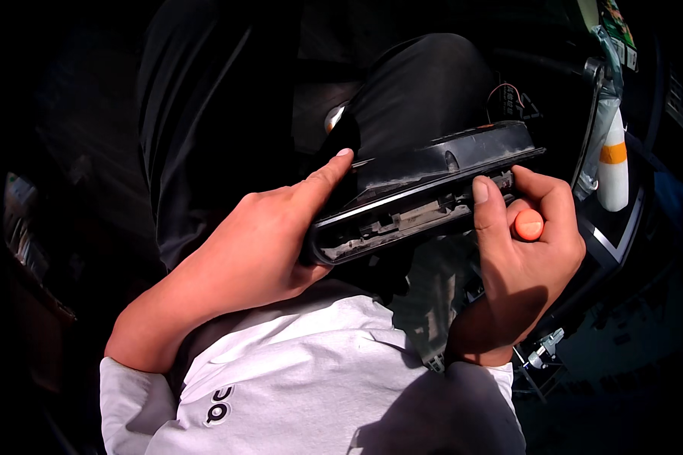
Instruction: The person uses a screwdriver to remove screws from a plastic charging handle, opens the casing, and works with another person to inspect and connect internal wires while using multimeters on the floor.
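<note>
A long black plastic housing (425, 155) lies tilted across my lap, its right end higher in the picture. Its near side is a dusty, open slot with small parts and a pale strip inside. My left hand (269, 235) grips the left end, index finger stretched along the top and the other fingers hidden behind or below. At the right end is my right hand (535, 243), closed around an orange-handled tool (529, 225). Only the round butt of that handle shows; the tool's working end is hidden. The right thumb and index finger reach to the slot's edge.
My knee in dark trousers (425, 83) is beyond the housing. To the right are a white cylinder with an orange band (613, 159) and crumpled clear plastic (601, 114). A metal clamp-like fitting (545, 349) sits at lower right. Deep shadow hides much of the surroundings.
</note>
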Demonstrator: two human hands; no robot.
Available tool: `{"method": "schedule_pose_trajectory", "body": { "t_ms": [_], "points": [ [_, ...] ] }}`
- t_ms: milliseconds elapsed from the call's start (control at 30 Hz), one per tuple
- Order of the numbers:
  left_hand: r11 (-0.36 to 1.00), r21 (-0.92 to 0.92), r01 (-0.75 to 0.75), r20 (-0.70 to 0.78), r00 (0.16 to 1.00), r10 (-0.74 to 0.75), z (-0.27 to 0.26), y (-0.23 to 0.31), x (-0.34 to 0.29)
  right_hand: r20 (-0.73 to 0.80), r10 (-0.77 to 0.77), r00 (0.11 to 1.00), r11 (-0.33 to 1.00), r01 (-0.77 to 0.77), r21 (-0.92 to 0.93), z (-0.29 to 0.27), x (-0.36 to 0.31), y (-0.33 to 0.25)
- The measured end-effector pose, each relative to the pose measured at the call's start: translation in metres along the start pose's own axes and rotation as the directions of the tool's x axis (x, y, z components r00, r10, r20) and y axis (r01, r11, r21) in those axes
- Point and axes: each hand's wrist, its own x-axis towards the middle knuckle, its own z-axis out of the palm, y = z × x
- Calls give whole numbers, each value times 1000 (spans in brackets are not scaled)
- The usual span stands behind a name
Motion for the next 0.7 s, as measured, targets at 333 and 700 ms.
{"method": "schedule_pose_trajectory", "body": {
  "t_ms": [333, 700],
  "points": [
    [995, 62, -72, -3, 997, 72, 2, -2, 0, -10, 58, 998, 993, -59, -101, -11, 3, -1],
    [998, 38, -40, -6, 999, 40, 4, -1, -4, -10, -113, 994, 989, 111, -94, -6, -13, 0]
  ]
}}
